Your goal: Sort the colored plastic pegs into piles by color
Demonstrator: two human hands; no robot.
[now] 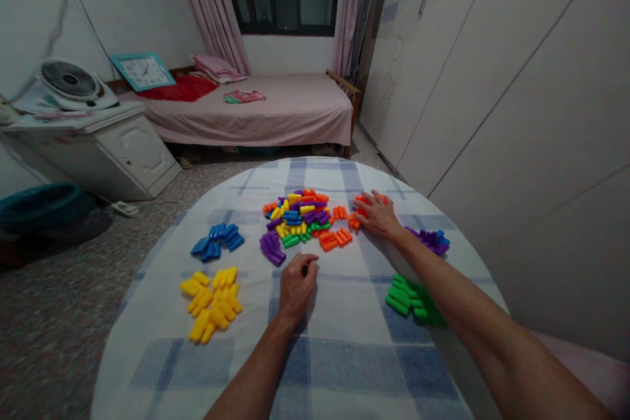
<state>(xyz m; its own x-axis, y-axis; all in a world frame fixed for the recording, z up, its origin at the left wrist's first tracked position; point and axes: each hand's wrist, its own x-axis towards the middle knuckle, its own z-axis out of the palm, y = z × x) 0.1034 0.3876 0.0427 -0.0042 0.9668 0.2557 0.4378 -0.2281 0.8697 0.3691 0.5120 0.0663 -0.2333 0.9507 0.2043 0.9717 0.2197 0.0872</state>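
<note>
My left hand [298, 283] rests on the tablecloth with its fingers curled in, and nothing shows in them. Just beyond it lie purple plastic pieces [272, 248] and a mixed pile [298, 215] of small purple, yellow, blue, green and orange pieces. My right hand [378, 213] reaches to the far right, fingers spread over a group of orange pieces [363, 205] that it partly covers. More orange pieces [335, 239] lie between the pile and that hand. Beneath my right forearm are green pieces [411, 298], partly hidden, and beyond it purple and blue pieces [430, 241].
Yellow pieces [211, 305] and blue pieces [216, 240] lie grouped on the left of the round table, which has a checked tablecloth [344, 367]. Behind stand a bed [295, 105] and a white cabinet [132, 151] with a fan [71, 82]. A wardrobe [516, 111] lines the right.
</note>
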